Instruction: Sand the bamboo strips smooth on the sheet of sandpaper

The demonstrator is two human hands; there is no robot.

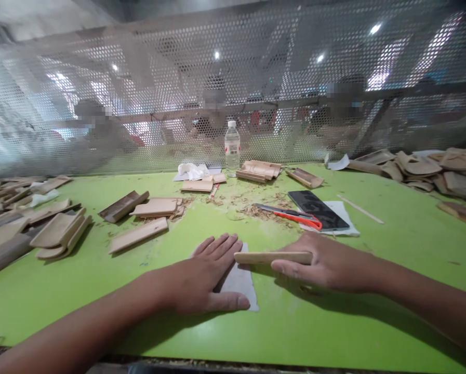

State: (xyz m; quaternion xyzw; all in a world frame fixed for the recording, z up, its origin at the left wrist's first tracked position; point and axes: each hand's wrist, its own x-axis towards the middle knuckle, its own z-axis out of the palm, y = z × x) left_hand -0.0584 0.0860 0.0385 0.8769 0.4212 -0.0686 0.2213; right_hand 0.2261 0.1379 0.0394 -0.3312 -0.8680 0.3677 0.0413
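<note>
My left hand (pixel 207 275) lies flat with its fingers stretched out, pressing on a whitish sheet (pixel 238 284) that looks like sandpaper or paper. In my right hand (pixel 322 265) is a pale bamboo piece (pixel 274 257), held edge-on between thumb and fingers. Its left end is over the sheet, close to my left fingertips; whether it touches the sheet I cannot tell. Beyond my right hand, an orange-handled utility knife (pixel 291 214) rests beside a dark phone (pixel 317 210), which lies partly on a white paper (pixel 344 221).
Curved bamboo pieces lie at the left (pixel 63 228), with a larger heap (pixel 447 166) at the right. A water bottle (pixel 232 148) stands at the back near a perforated metal screen (pixel 158 98). Shavings (pixel 252 208) litter the green table (pixel 306 327). People sit behind the screen.
</note>
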